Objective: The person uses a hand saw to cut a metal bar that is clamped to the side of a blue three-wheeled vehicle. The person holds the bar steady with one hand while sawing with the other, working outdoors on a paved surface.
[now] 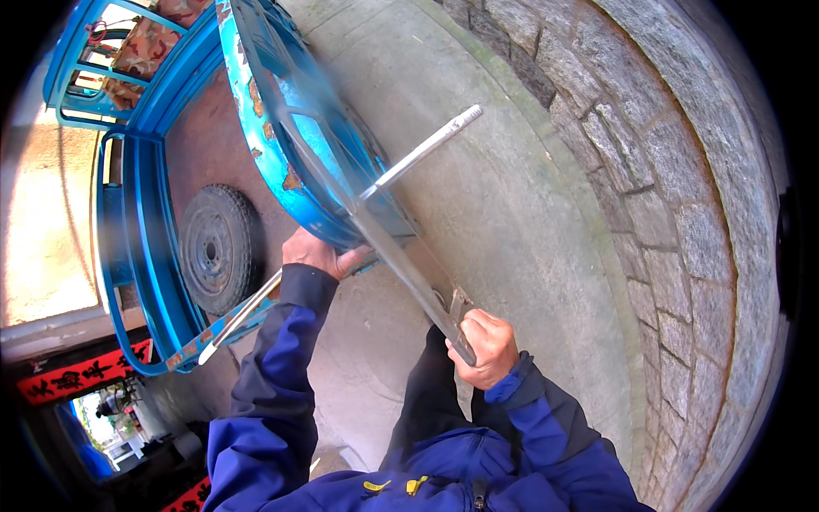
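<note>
My left hand (317,253) is closed around a pale, slim pole (420,155) at the blue cart's rusty edge. Beyond that hand the pole runs out to the upper right, and its other end juts down to the lower left. In my right hand (486,346) is the near end of what looks like a hacksaw (408,271), with a long grey frame bar and a thin line like a blade beside it. The bar slants up and left across the pole; its far part is blurred. Some left fingers are hidden behind the cart's edge.
The blue cart (281,175), with flaking paint, fills the upper left. A spare wheel (220,247) lies in its bed. A stone wall (674,256) curves along the right, beside the concrete floor (529,222). Red banners (85,373) hang by a doorway at lower left.
</note>
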{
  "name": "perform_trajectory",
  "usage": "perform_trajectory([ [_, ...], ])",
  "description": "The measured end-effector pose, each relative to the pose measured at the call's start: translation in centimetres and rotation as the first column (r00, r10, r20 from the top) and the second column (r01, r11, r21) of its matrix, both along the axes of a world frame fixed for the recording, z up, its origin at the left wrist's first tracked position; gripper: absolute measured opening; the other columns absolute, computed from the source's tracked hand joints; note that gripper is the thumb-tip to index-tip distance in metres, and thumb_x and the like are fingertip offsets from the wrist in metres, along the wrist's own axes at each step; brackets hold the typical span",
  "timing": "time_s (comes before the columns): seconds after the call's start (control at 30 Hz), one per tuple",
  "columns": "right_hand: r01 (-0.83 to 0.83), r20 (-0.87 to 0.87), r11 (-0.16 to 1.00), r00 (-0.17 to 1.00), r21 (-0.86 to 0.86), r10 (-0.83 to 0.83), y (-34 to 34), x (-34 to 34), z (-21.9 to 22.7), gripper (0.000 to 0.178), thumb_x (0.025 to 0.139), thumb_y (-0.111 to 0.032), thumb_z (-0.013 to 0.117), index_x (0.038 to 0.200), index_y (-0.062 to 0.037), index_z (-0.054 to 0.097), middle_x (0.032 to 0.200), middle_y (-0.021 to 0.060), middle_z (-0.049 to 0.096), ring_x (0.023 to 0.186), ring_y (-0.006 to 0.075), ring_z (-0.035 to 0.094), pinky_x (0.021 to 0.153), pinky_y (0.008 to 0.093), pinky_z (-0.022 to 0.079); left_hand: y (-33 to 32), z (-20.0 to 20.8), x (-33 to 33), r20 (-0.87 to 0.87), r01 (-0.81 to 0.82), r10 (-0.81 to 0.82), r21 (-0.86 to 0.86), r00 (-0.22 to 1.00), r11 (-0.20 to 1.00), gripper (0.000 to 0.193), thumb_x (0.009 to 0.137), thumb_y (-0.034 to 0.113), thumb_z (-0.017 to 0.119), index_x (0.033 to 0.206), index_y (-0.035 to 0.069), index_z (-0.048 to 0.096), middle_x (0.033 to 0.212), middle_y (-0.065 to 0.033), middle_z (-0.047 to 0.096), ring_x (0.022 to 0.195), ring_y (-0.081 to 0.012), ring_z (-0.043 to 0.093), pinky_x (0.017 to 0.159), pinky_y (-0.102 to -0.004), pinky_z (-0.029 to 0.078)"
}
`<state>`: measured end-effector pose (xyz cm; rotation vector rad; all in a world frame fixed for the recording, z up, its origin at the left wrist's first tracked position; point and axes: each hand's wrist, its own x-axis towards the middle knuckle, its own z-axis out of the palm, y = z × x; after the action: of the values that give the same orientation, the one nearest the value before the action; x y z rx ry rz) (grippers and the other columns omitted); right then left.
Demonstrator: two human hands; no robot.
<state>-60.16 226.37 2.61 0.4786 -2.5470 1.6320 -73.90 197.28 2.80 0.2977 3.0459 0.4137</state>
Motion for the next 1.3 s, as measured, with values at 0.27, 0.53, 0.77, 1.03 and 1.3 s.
perform_trajectory([
  [0.27,-0.02,0.007,0.999,1.0,0.028,0.019,0.8,1.7,-0.2,0.032,0.067,0.001,0.079,0.074,-0.0035,0.048,0.071,0.0144,0.049,0.063,0.0371,0.056,0.056,0.0449,0.046,-0.1,0.2,0.1,0.01,-0.02,0.02,-0.018,1.0,1.0,0.061,0.08,0.061,0.078,0.121,0.017,0.074,0.108,-0.0149,0.075,0.1,-0.0376,0.072,0.083,-0.0467,0.058],
  [0.53,0.005,-0.028,1.0,1.0,-0.017,-0.005,-0.7,-1.4,-0.2,0.031,0.068,0.001,0.078,0.074,-0.0023,0.049,0.073,0.0143,0.051,0.064,0.0378,0.057,0.057,0.0453,0.047,-0.3,-0.4,-0.1,-0.019,0.01,-0.01,-0.002,1.0,1.0,0.059,0.079,0.061,0.078,0.12,0.018,0.075,0.108,-0.0143,0.076,0.1,-0.0377,0.071,0.084,-0.0475,0.057],
  [0.77,-0.005,-0.002,1.0,1.0,-0.019,0.005,0.1,0.3,-0.1,0.029,0.068,0.002,0.077,0.073,-0.0033,0.048,0.07,0.0137,0.05,0.063,0.0368,0.057,0.055,0.0454,0.046,-0.9,-0.9,0.1,-0.04,0.004,-0.005,-0.024,0.999,1.0,0.06,0.079,0.063,0.078,0.117,0.017,0.076,0.107,-0.0129,0.076,0.098,-0.0377,0.072,0.082,-0.0466,0.057],
  [1.03,-0.002,-0.006,0.999,1.0,-0.046,0.001,-0.5,-1.4,0.1,0.028,0.069,0.003,0.076,0.074,-0.0032,0.049,0.071,0.0142,0.05,0.063,0.0376,0.057,0.056,0.0453,0.046,-0.4,-0.3,-0.1,0.028,-0.011,0.011,-0.017,1.0,1.0,0.058,0.078,0.061,0.078,0.118,0.018,0.077,0.108,-0.0139,0.076,0.099,-0.0371,0.072,0.083,-0.047,0.057],
  [1.3,-0.006,0.017,0.999,1.0,-0.042,0.006,-0.2,-1.7,0.9,0.03,0.069,0.002,0.077,0.073,-0.0028,0.048,0.07,0.0141,0.049,0.063,0.0375,0.057,0.056,0.0456,0.046,-0.3,-0.1,0.1,-0.003,-0.022,0.022,0.007,1.0,1.0,0.058,0.077,0.062,0.08,0.114,0.016,0.077,0.106,-0.0127,0.076,0.1,-0.0365,0.072,0.084,-0.0456,0.057],
])
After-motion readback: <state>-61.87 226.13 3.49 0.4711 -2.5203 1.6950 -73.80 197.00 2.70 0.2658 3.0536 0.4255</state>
